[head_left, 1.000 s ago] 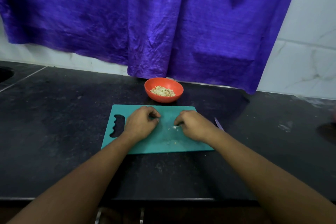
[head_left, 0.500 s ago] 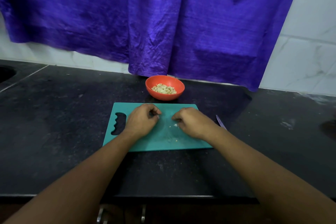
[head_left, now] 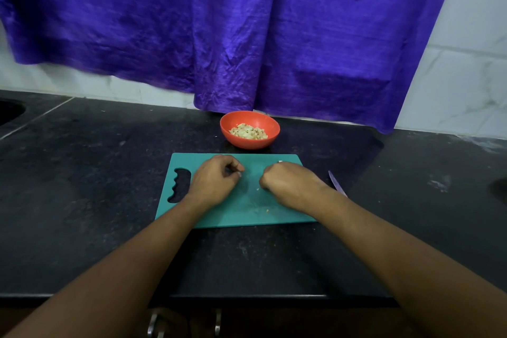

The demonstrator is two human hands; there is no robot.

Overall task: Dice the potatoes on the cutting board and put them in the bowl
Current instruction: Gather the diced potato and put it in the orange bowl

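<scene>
In the head view I see a teal cutting board (head_left: 233,218) lying near the front edge of the black counter (head_left: 96,173), with its handle cut-out on the left side. My left hand (head_left: 216,178) rests on the left half of the board, fingers curled in and the thumb tip meeting the forefinger tip; I cannot tell whether something small is pinched between them. My right hand (head_left: 288,184) rests on the right half of the board, curled like a loose fist with the knuckles up, and I cannot tell what is under the fingers. Only a few pale potato crumbs (head_left: 260,210) lie on the board near its front edge. The diced potatoes (head_left: 248,132) are in the orange bowl (head_left: 227,125), which stands on the counter just behind the far edge of the board. A purple knife (head_left: 337,186) lies on the counter beside the right edge of the board, partly hidden by my right forearm. A purple cloth (head_left: 247,35) hangs over the tiled wall (head_left: 466,77) at the back edge of the counter.
</scene>
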